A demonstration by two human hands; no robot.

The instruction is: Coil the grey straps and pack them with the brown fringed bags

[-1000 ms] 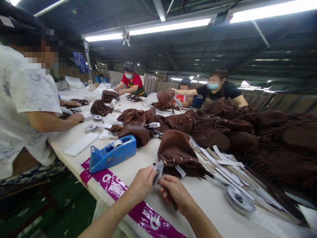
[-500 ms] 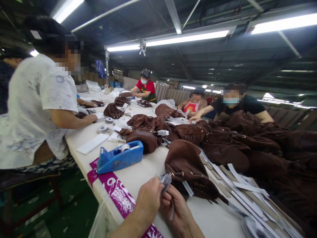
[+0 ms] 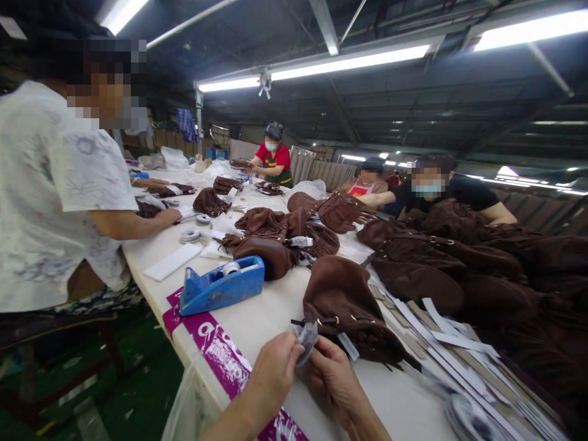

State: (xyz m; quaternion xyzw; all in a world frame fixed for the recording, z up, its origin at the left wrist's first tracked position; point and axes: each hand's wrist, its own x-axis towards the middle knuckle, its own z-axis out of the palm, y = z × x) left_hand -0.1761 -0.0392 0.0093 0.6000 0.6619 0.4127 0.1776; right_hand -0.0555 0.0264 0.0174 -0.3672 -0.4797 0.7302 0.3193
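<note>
Between my two hands is a small piece of translucent plastic wrap (image 3: 307, 338), bunched up at the drawstring end of a brown leather bag (image 3: 340, 291). My left hand (image 3: 274, 362) pinches the wrap from the left. On its other side, my right hand (image 3: 334, 373) grips it between thumb and fingers. The bag lies on the white table (image 3: 285, 306) just beyond my hands, with gold eyelets along its gathered edge and a clear strip (image 3: 348, 346) hanging from it. What the wrap covers is hidden.
A blue tape dispenser (image 3: 223, 286) stands left on purple printed tape (image 3: 215, 352). Paper strips (image 3: 452, 352) and a roll (image 3: 468, 416) lie right. Brown bags (image 3: 413, 275) pile up behind. One co-worker (image 3: 78, 184) sits left; others (image 3: 273, 160) work across the table.
My hands have shifted slightly, with my right fingers straighter on the wrap. Across the table, a co-worker's arm now reaches to a brown bag that has moved over the middle.
</note>
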